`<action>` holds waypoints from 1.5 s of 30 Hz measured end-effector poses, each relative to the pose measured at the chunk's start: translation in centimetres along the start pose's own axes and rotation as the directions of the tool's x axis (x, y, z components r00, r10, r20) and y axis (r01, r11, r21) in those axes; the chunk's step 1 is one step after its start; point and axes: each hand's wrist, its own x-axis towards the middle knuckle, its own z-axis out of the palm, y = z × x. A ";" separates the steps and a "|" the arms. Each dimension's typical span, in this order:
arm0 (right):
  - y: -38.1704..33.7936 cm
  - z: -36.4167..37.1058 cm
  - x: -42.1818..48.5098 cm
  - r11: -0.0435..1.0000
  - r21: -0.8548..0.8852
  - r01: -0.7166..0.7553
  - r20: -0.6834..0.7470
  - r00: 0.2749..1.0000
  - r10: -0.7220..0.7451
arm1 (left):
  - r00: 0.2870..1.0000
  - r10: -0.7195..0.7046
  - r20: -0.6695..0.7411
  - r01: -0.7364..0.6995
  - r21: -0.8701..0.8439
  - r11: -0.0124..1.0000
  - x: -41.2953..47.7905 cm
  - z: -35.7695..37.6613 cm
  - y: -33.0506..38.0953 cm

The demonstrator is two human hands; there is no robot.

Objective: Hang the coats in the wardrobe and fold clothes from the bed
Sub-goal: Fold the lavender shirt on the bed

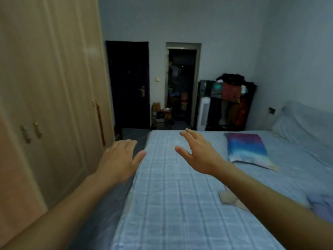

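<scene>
My left hand (119, 159) is held out in the air over the gap between the wardrobe and the bed, fingers spread, holding nothing. My right hand (197, 152) reaches out above the bed (171, 204), fingers straight and apart, also holding nothing. The beige wooden wardrobe (46, 105) fills the left side with its doors closed. A folded beige cloth (229, 198) lies on the blue checked sheet under my right forearm. A pale purple garment (322, 204) shows at the right edge. A blue and purple pillow (246, 148) lies further up the bed.
A narrow floor strip (108, 204) runs between wardrobe and bed. Beyond the bed stand a dark door (128, 83), an open doorway (182, 83), a white tower fan (202, 113) and a black rack (230, 101) piled with clothes. The headboard (306, 116) is draped in cloth.
</scene>
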 end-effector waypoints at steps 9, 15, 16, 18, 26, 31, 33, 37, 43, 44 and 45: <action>17.1 -6.6 -13.0 0.951 0.040 -0.306 -0.096 0.946 0.308 | 0.956 0.279 0.089 -0.281 0.001 0.960 2.8 4.9 20.4; 24.8 -9.4 -19.9 0.871 0.000 -0.491 -0.176 0.857 0.484 | 0.881 0.447 0.153 -0.440 -0.078 0.894 4.6 10.0 30.2; 26.0 -9.7 -20.8 0.860 -0.008 -0.510 -0.188 0.845 0.500 | 0.868 0.472 0.156 -0.463 -0.091 0.882 5.1 10.9 31.6; 28.2 -10.3 -22.3 0.831 -0.041 -0.554 -0.194 0.821 0.537 | 0.843 0.512 0.164 -0.497 -0.123 0.859 6.3 12.7 34.5; 35.5 -12.3 -24.0 0.716 -0.080 -0.694 -0.214 0.713 0.667 | 0.737 0.664 0.125 -0.622 -0.259 0.739 12.0 19.6 43.7; 38.6 -13.1 -24.1 0.654 -0.102 -0.750 -0.241 0.656 0.715 | 0.656 0.749 0.091 -0.713 -0.252 0.655 14.9 22.4 47.5; 39.8 -13.5 -24.3 0.646 -0.115 -0.755 -0.237 0.652 0.720 | 0.615 0.785 0.077 -0.748 -0.259 0.612 15.3 23.1 49.2; 42.5 -13.9 -24.7 0.647 -0.095 -0.756 -0.245 0.648 0.721 | 0.564 0.824 0.047 -0.782 -0.289 0.552 16.3 24.6 53.1; 48.8 -14.3 -27.5 0.619 -0.048 -0.784 -0.228 0.612 0.757 | 0.542 0.832 0.120 -0.765 -0.339 0.547 16.5 28.5 59.4; 50.2 -14.4 -28.2 0.611 -0.039 -0.791 -0.220 0.603 0.767 | 0.535 0.834 0.137 -0.768 -0.333 0.548 16.3 29.2 60.6; 51.6 -14.6 -28.8 0.601 -0.034 -0.798 -0.213 0.594 0.776 | 0.529 0.836 0.148 -0.773 -0.323 0.546 16.1 29.9 61.9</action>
